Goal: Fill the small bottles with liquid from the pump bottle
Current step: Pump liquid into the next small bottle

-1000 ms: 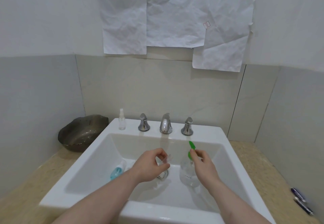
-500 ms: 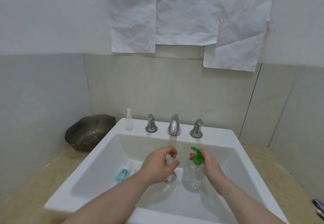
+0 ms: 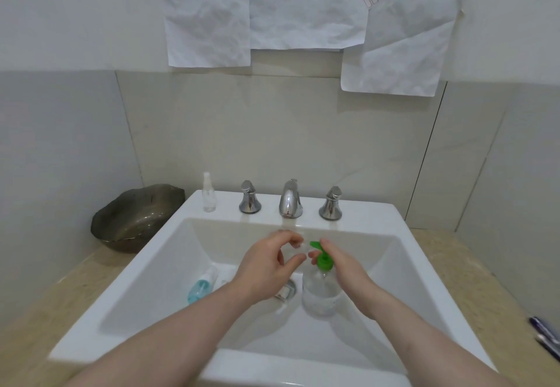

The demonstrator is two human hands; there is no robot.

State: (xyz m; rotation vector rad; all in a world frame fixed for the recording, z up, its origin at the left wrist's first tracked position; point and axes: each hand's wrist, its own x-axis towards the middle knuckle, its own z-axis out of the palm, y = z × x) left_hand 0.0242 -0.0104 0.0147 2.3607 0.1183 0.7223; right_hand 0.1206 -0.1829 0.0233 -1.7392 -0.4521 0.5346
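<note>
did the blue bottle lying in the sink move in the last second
No. The blue bottle lies in the same spot on the left of the sink floor, left of the drain, as before.

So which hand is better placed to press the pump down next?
The right hand. Its fingers already lie over the green pump head of the pump bottle. The left hand is busy pinching a small clear bottle beside the spout.
</note>
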